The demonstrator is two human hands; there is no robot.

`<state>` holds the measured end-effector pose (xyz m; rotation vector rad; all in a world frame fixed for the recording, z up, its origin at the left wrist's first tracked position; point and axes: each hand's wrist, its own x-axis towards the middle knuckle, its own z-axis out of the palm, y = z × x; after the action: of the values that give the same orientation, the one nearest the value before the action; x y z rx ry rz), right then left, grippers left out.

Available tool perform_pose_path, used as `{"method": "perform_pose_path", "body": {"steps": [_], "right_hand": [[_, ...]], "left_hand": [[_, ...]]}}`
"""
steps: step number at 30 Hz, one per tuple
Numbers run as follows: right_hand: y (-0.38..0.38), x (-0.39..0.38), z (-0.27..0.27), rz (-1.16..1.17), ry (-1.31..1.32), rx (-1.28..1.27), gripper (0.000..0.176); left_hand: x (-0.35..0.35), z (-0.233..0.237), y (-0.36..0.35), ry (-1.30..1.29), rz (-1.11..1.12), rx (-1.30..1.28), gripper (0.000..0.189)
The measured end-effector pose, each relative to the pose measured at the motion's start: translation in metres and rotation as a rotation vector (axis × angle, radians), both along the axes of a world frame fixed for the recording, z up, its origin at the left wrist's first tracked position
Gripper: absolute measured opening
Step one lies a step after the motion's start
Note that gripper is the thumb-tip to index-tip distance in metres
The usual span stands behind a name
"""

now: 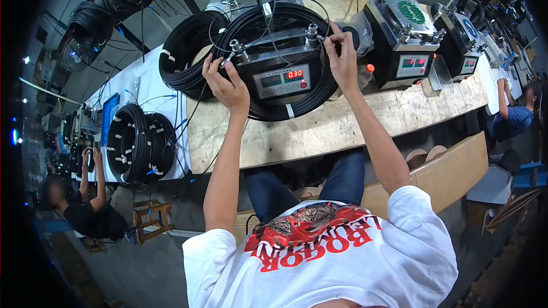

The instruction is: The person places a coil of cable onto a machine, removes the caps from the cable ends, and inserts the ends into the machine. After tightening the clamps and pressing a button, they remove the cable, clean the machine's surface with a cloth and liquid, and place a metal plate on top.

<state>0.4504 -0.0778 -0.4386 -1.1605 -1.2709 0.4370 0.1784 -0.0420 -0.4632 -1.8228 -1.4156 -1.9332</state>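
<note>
A polishing machine [283,82] with a red display reading 0.30 stands in front of me on the wooden table. Around it lies a coil of black cable [274,115], bound with white ties. At the machine's left corner, beside a metal clamp post [238,51], my left hand [228,88] is closed, its thumb and fingers pinched on a small light-coloured piece I cannot make out. My right hand [344,63] is closed at the coil's right side, near another clamp post [311,34]. Its fingertips pinch a thin black cable.
A second coil [174,71] lies left of the machine. More coils [130,145] rest on the white-covered table. Two similar machines [404,57] stand to the right, near a red-capped bottle [366,74]. Other people work at far left [85,211] and far right [511,111].
</note>
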Motion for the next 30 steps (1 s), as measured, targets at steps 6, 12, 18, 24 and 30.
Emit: {"method": "perform_pose_path", "body": {"steps": [6,12,18,24,30], "right_hand": [[-0.011,0.007,0.010,-0.267,-0.526,0.171,0.027],[-0.009,0.004,0.023,-0.121,-0.216,0.012,0.023],[-0.019,0.002,0.026,-0.154,-0.203,-0.076,0.016],[-0.015,0.006,0.017,0.067,0.126,-0.154,0.013],[-0.009,0.003,0.024,0.043,-0.105,-0.029,0.021]], "left_hand": [[-0.001,-0.001,-0.001,0.004,0.004,-0.007,0.026],[0.000,0.001,-0.002,0.009,0.021,-0.012,0.028],[0.001,0.003,-0.004,0.007,0.020,-0.001,0.026],[0.000,0.000,-0.001,0.029,0.024,0.013,0.026],[-0.002,0.000,-0.001,0.043,0.035,0.017,0.026]]}}
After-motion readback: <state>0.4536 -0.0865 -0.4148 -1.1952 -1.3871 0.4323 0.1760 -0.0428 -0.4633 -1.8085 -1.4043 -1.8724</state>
